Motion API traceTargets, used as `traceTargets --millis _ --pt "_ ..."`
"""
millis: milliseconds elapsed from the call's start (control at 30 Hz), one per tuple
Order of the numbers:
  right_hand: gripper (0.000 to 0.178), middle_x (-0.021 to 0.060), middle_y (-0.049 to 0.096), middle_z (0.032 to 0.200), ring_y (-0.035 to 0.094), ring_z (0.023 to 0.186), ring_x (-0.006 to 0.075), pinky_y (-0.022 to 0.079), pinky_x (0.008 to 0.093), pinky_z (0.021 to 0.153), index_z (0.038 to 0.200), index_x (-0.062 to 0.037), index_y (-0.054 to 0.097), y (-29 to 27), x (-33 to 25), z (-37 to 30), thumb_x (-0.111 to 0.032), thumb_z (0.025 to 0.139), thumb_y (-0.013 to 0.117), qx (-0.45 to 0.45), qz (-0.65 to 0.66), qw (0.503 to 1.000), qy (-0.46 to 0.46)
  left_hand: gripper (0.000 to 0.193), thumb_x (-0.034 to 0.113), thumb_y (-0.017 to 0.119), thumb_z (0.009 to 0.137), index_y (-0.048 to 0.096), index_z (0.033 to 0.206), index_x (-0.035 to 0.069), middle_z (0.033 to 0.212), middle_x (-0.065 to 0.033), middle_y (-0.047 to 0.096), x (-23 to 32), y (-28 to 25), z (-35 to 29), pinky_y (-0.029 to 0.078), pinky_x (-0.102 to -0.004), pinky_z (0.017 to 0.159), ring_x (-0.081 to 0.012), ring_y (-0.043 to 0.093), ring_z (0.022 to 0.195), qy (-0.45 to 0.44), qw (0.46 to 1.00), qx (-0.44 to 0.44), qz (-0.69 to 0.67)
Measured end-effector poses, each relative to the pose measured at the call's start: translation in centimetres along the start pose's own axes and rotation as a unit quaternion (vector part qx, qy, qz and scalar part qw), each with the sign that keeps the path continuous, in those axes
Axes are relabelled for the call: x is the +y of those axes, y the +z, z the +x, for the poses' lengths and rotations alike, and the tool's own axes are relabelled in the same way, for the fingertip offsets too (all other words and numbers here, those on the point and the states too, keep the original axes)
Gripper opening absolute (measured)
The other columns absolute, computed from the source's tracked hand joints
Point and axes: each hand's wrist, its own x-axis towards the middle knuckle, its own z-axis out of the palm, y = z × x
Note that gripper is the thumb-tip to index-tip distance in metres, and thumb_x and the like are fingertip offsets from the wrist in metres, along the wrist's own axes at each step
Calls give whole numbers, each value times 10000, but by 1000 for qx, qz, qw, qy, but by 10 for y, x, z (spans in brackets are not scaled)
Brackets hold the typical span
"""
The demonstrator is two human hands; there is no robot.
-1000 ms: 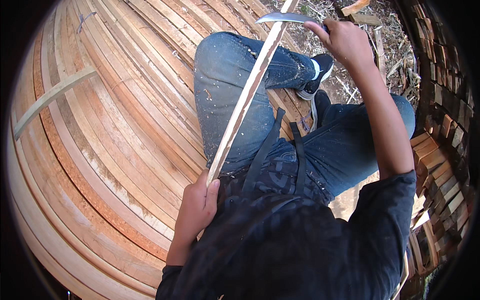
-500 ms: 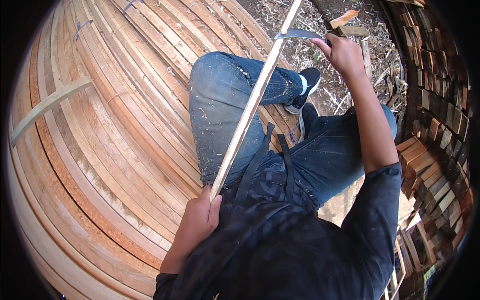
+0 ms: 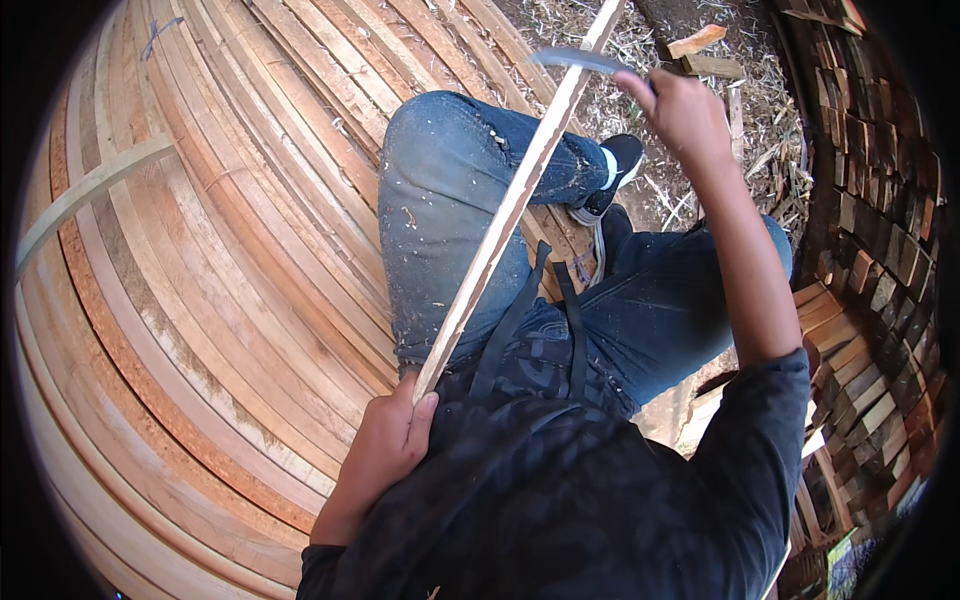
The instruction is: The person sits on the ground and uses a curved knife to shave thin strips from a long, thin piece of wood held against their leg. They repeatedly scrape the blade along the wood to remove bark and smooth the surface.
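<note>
A long, thin wooden strip slants from my waist up past my bent knee to the top of the view. Its near end is in my left hand, whose fingers are wrapped round it close to my stomach. My right hand is closed at the far right, the thumb stretched along the base of a curved blade, like a sickle. That blade crosses the strip near its far end, its tip blurred and reaching past the strip's left side. The handle is hidden inside my fist.
Stacked long planks lie beneath me and fill the left side, with a short batten across them. Wood shavings litter the ground ahead. A pile of cut timber ends rises on the right.
The blade has shifted slightly and now extends farther left across the strip. The strip's far end has moved a little right. My left hand keeps its grip, slightly lower left.
</note>
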Motion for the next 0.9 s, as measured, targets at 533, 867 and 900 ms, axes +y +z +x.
traceTargets --millis 533,867,900 --pt "641 136 563 488 617 481 314 508 404 475 616 -55 607 -33 -53 -35 -623 879 475 -41 63 992 -105 222 180 500 937 547 970 -34 625 -252 532 -3 -5 13 430 -427 551 -422 579 616 -21 999 -14 -23" --pt "682 154 603 542 644 543 338 526 432 506 667 -58 651 -16 -19 -9 -656 890 410 -53 17 998 -41 241 192 501 950 554 895 -37 579 -239 512 -7 -2 15 407 -422 497 -425 560 558 -24 997 67 -8" --pt "662 156 602 542 642 537 339 528 436 513 689 -67 655 -24 -41 -13 -646 895 409 -42 5 995 -90 243 193 500 950 549 879 -35 576 -235 513 -8 5 12 405 -423 495 -421 562 555 -20 998 56 -10"
